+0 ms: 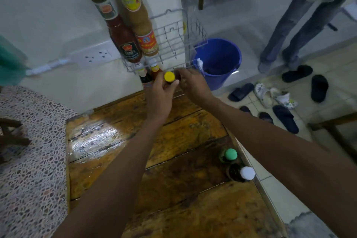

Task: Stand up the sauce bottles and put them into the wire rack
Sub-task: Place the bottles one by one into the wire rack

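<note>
- Wall socket strip [96, 55]: mounted on the white wall, left of the wire rack.
- Red sauce bottle [117, 29], gold cap: upright in the left end of the wire rack [173, 44].
- Tan sauce bottle [138, 19], yellow label: upright just right of the red one, touching it.
- Two small bottles [148, 73]: below the rack against the wall, partly hidden.
- Left hand [160, 96]: fingers curled round a yellow-capped bottle [169, 76], held upright at the rack's front edge.
- Right hand [193, 85]: beside the same bottle, fingers bent toward it; grip blurred, cannot tell.
- Wooden table [154, 170]: beneath both forearms.
- Green-capped bottle [229, 155] and white-capped bottle [242, 173]: upright near the table's right edge, close together.
- Blue bucket [222, 60]: on the floor right of the rack.
- Sandals [286, 116]: scattered on the tiles.
</note>
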